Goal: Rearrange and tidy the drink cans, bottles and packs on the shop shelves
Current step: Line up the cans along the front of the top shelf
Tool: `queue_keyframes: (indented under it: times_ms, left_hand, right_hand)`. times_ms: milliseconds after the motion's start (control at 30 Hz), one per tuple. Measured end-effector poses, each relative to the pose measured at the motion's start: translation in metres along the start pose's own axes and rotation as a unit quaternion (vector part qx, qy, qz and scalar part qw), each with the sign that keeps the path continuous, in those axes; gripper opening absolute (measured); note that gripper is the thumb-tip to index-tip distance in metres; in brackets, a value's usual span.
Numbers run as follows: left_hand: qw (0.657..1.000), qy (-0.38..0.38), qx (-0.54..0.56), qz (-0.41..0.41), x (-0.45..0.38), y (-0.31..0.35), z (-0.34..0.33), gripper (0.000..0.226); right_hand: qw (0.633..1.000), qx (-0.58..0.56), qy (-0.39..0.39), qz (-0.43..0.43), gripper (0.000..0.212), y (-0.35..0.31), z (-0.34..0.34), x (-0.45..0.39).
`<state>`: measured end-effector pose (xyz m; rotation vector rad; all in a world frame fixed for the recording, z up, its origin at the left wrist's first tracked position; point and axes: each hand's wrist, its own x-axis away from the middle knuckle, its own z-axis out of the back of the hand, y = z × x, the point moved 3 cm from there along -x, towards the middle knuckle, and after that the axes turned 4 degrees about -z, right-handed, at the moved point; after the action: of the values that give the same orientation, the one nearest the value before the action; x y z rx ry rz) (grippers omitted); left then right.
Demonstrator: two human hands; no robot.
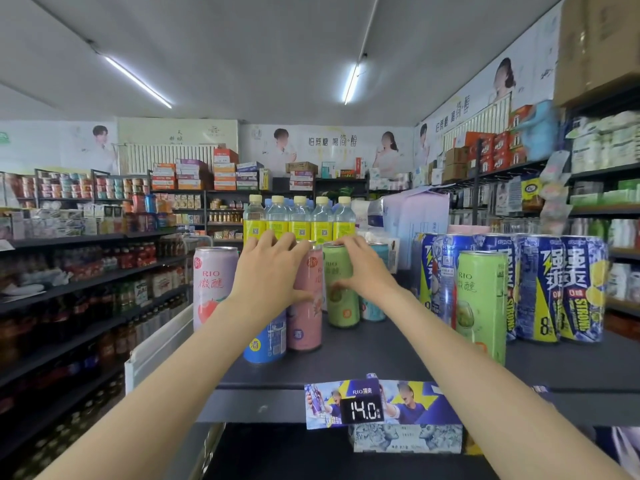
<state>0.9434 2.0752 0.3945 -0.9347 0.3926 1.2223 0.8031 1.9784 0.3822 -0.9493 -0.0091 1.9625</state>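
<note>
The tidying looks partly done, as far as I can judge. On the right of the frame, the blue cans (540, 289) stand upright in a close row, labels facing forward, and the yellow-label bottles (299, 220) at the back of the top shelf (381, 355) sit in a neat line. The middle cluster is looser: cans of different colours stand mixed and staggered, and a second green can (481, 303) sits alone in front of the blue row, so grouping by kind seems to be what is left.

The left hand (266, 268) grips the pink can (306, 299), fingers curled over its top and thumb against its side. The right hand (363, 268) holds the green can (341, 289), fingers over the rim and thumb on the label. Both cans stand upright, touching or nearly so, at the centre of the frame. A light blue can (265, 341) stands below the left wrist, a lilac can (213, 289) stands to its left, and a teal can (374, 306) is partly hidden behind the green one.

The only containers in view are cardboard boxes (595, 43) stacked at the upper right and further back along the walls; they are closed, so their contents cannot be seen. A price tag (363, 408) hangs on the shelf edge at lower centre.
</note>
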Motion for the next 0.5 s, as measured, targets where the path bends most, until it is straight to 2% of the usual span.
queue_keyframes:
  times_ms: [167, 333, 500]
  left_hand:
    - [1.0, 0.001, 0.004, -0.001, 0.001, 0.001, -0.003, 0.078]
    - [1.0, 0.003, -0.004, 0.002, 0.0, 0.001, -0.002, 0.079]
    - [1.0, 0.007, -0.001, 0.002, 0.0, 0.001, -0.003, 0.077]
  right_hand:
    - [0.989, 0.133, -0.049, 0.036, 0.091, 0.015, 0.002, -0.01]
    - [0.99, 0.121, -0.05, 0.054, 0.084, 0.021, 0.005, -0.014]
    - [0.983, 0.167, -0.04, 0.064, 0.082, 0.019, 0.001, -0.021]
